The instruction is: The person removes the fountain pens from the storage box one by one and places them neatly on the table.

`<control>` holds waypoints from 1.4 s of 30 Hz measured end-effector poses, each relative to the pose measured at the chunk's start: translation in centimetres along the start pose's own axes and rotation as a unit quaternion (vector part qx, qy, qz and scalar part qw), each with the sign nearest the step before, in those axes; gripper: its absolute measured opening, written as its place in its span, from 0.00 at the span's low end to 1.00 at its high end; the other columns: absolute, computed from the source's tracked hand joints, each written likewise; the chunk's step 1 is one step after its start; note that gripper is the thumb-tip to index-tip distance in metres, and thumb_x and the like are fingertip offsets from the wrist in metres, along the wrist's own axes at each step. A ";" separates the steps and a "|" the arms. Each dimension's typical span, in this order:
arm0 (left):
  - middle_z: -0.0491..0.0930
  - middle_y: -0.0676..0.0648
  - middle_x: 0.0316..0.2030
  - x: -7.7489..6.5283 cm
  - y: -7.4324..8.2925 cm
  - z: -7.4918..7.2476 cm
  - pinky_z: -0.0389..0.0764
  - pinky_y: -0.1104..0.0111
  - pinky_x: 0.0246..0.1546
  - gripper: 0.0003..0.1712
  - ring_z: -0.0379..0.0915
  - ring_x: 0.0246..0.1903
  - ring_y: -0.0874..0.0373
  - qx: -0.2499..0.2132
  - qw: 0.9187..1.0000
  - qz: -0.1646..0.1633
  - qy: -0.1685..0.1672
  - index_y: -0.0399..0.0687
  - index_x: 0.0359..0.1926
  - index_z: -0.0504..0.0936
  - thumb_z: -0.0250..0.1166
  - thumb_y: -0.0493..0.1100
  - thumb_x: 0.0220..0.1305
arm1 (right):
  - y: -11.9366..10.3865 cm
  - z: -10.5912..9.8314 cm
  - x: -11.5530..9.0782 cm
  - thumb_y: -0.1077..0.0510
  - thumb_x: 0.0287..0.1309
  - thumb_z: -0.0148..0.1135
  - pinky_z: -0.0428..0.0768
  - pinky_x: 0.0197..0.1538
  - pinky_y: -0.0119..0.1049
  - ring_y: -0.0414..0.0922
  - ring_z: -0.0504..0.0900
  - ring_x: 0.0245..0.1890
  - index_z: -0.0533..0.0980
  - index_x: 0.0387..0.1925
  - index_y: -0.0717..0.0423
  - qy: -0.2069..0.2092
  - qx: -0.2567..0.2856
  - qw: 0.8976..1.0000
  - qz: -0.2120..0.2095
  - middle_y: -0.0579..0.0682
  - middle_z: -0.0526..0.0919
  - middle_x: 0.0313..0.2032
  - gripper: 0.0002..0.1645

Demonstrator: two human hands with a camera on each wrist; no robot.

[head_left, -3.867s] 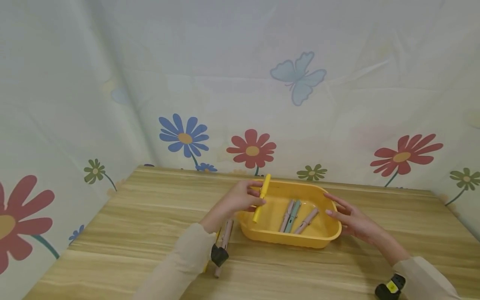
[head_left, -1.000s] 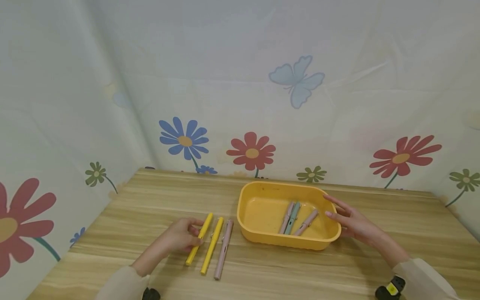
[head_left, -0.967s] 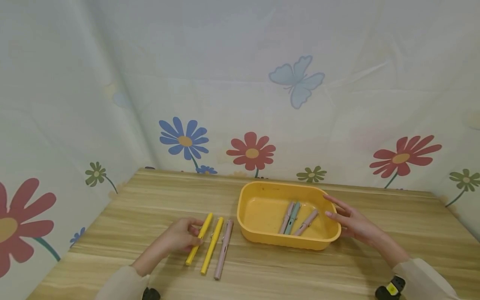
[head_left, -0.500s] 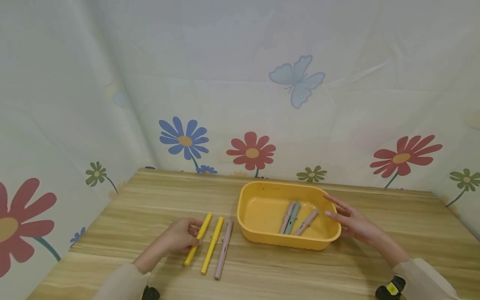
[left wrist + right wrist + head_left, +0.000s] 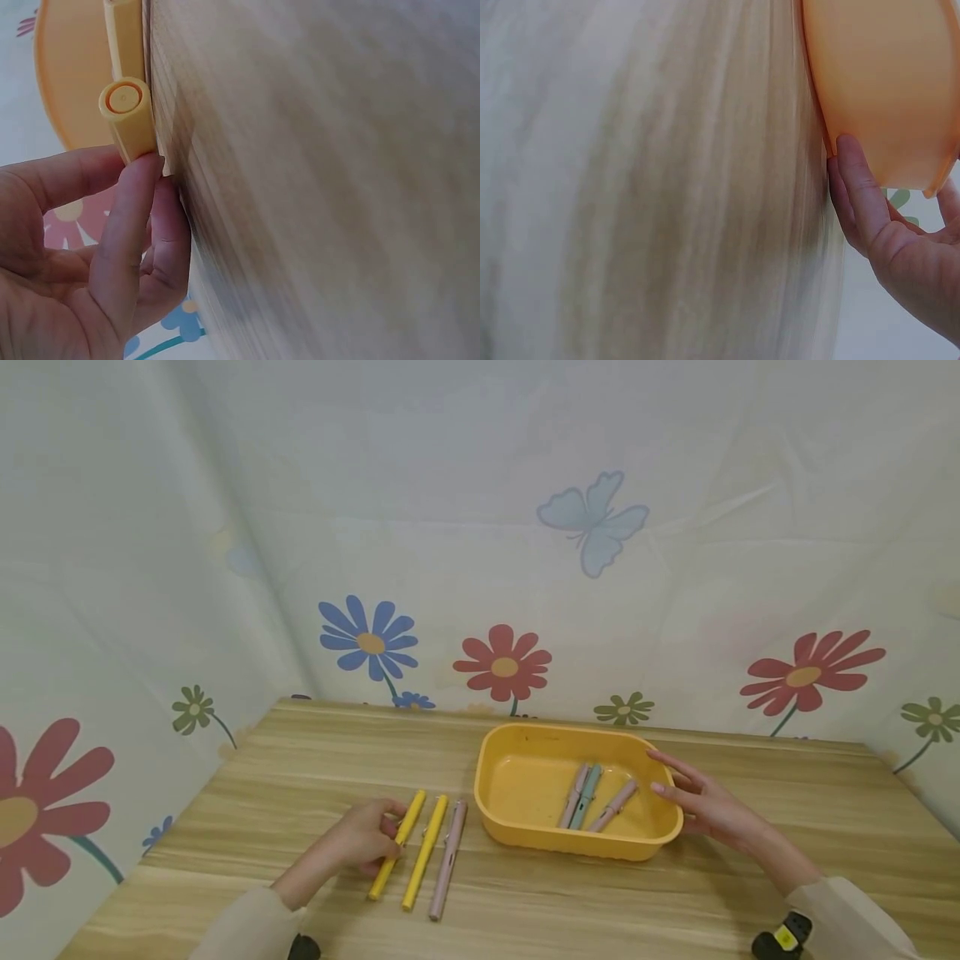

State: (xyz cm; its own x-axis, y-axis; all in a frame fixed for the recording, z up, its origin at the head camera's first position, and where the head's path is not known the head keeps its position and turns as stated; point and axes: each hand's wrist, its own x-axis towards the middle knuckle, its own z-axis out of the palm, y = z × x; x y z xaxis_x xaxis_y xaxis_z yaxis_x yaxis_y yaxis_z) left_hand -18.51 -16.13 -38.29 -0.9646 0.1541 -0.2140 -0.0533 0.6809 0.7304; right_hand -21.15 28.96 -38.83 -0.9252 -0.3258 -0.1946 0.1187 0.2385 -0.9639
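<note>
Head view: We recorded the left hand [image 5: 367, 837] at lower left of centre, thumb and fingers pinching a yellow pen [image 5: 408, 821]. Whether that pen was off the table [image 5: 322, 752] we could not tell. Just to its right, apart and roughly parallel, lay a second yellow pen [image 5: 424, 853] and then a pink pen [image 5: 447, 860]. We judged that the gaps left room for fingertips to take one pen singly. The yellow box [image 5: 558, 839] stood right of centre; in its right half we counted a green pen [image 5: 586, 796] between two pink ones, the rightmost [image 5: 613, 806] lying apart. The right hand [image 5: 712, 808] met the box's right end with fingers spread, probably to steady it. A flowered cloth [image 5: 450, 527] filled the background.

Left wrist view: We saw the held pen's round end at upper left, fingertips on its barrel from both sides, close to the tabletop. The grip looked light, which likely suited so slim a barrel. The second yellow pen showed in part behind it, the box farther off.

Right wrist view: We found the box at upper right, one finger straight along its outer wall near the table and another by the rim at the right edge. We read this as bracing rather than lifting.
</note>
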 end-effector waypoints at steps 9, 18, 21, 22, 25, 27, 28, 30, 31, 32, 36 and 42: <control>0.73 0.44 0.31 0.0 0.1 0.1 0.78 0.65 0.15 0.30 0.73 0.22 0.55 0.003 1.000 -0.002 -0.002 0.34 0.52 0.72 0.66 0.26 0.42 | -0.1 0.0 0.0 0.51 0.63 0.52 0.77 0.47 0.50 0.64 0.63 0.59 0.43 0.70 0.50 0.003 -0.006 1.000 0.002 0.70 0.36 0.67 0.41; 0.72 0.43 0.32 0.3 -0.2 0.2 0.79 0.65 0.15 0.31 0.73 0.25 0.55 0.007 1.000 -0.006 -0.007 0.33 0.52 0.71 0.67 0.26 0.41 | 0.0 -0.1 0.0 0.51 0.63 0.52 0.77 0.47 0.50 0.59 0.68 0.56 0.43 0.70 0.50 0.000 0.001 1.000 0.003 0.70 0.37 0.67 0.41; 0.72 0.43 0.32 0.4 -0.2 0.2 0.79 0.65 0.15 0.32 0.73 0.25 0.55 0.006 1.000 -0.010 -0.008 0.34 0.52 0.71 0.67 0.26 0.41 | 0.1 -0.1 0.0 0.52 0.63 0.52 0.77 0.47 0.50 0.59 0.68 0.56 0.43 0.70 0.50 0.002 0.000 1.000 0.003 0.70 0.38 0.67 0.41; 0.72 0.43 0.32 0.4 -0.2 0.3 0.78 0.65 0.15 0.32 0.73 0.25 0.55 0.006 1.000 -0.011 -0.008 0.34 0.52 0.71 0.67 0.26 0.40 | 0.1 -0.1 0.0 0.52 0.63 0.52 0.77 0.47 0.50 0.58 0.68 0.56 0.43 0.70 0.51 0.002 -0.001 1.000 0.003 0.70 0.38 0.67 0.41; 0.72 0.44 0.32 0.4 -0.2 0.3 0.78 0.66 0.15 0.32 0.73 0.24 0.55 0.006 1.000 -0.012 -0.008 0.35 0.52 0.72 0.67 0.27 0.40 | 0.1 -0.1 -0.1 0.52 0.63 0.52 0.77 0.46 0.50 0.59 0.69 0.55 0.43 0.70 0.51 0.003 -0.003 1.000 0.001 0.71 0.38 0.67 0.41; 0.72 0.44 0.32 0.5 -0.2 0.3 0.78 0.66 0.14 0.32 0.73 0.23 0.56 0.007 1.000 -0.012 -0.008 0.35 0.52 0.72 0.66 0.27 0.40 | 0.0 0.0 -0.2 0.52 0.63 0.52 0.77 0.46 0.50 0.59 0.69 0.55 0.43 0.70 0.51 0.003 -0.002 1.000 0.000 0.71 0.38 0.67 0.41; 0.72 0.44 0.32 0.5 -0.2 0.3 0.78 0.66 0.14 0.32 0.73 0.23 0.56 0.008 1.000 -0.011 -0.008 0.35 0.52 0.72 0.66 0.27 0.40 | 0.0 0.0 -0.2 0.52 0.63 0.52 0.77 0.46 0.50 0.59 0.69 0.55 0.43 0.70 0.51 0.003 -0.002 1.000 -0.001 0.71 0.38 0.67 0.41; 0.72 0.44 0.31 0.5 -0.1 0.2 0.78 0.66 0.14 0.32 0.73 0.23 0.56 0.010 1.000 -0.010 -0.008 0.35 0.52 0.72 0.66 0.27 0.40 | -0.1 0.0 -0.2 0.52 0.63 0.52 0.77 0.46 0.50 0.59 0.68 0.56 0.43 0.70 0.51 0.003 -0.001 1.000 0.000 0.71 0.38 0.66 0.41; 0.71 0.44 0.31 0.4 -0.1 0.2 0.78 0.66 0.14 0.32 0.73 0.23 0.56 0.010 1.000 -0.010 -0.008 0.35 0.52 0.72 0.67 0.27 0.40 | -0.1 0.0 -0.2 0.52 0.63 0.52 0.77 0.46 0.50 0.60 0.68 0.56 0.43 0.70 0.51 0.003 0.000 1.000 0.000 0.71 0.38 0.67 0.41; 0.71 0.44 0.31 0.4 -0.1 0.2 0.78 0.66 0.14 0.32 0.73 0.23 0.56 0.010 1.000 -0.010 -0.008 0.35 0.52 0.72 0.67 0.27 0.40 | -0.1 0.0 -0.2 0.52 0.63 0.52 0.77 0.46 0.50 0.60 0.68 0.56 0.43 0.70 0.51 0.003 -0.001 1.000 0.000 0.71 0.38 0.67 0.41; 0.72 0.44 0.32 0.2 0.0 0.1 0.78 0.66 0.15 0.32 0.73 0.23 0.55 0.010 1.000 -0.013 -0.006 0.35 0.52 0.72 0.67 0.27 0.39 | -0.2 0.1 -0.2 0.52 0.63 0.52 0.77 0.46 0.50 0.59 0.69 0.56 0.43 0.70 0.51 0.002 0.000 1.000 0.001 0.71 0.37 0.67 0.42; 0.74 0.44 0.33 -0.1 -0.2 -0.1 0.79 0.65 0.15 0.33 0.75 0.25 0.55 0.002 1.000 -0.017 -0.002 0.35 0.53 0.72 0.69 0.28 0.40 | -0.1 0.2 -0.1 0.52 0.63 0.52 0.77 0.46 0.50 0.59 0.69 0.55 0.43 0.70 0.52 0.000 0.001 1.000 0.000 0.71 0.37 0.67 0.41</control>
State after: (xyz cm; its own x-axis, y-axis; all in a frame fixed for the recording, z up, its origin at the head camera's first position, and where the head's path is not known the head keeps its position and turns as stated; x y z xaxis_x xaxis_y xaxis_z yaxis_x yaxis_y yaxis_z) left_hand -18.45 -16.36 -38.39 -0.9613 0.1333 -0.2413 -0.0854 0.6883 0.7204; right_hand -21.04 28.81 -38.72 -0.9252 -0.3262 -0.1937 0.1189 0.2357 -0.9645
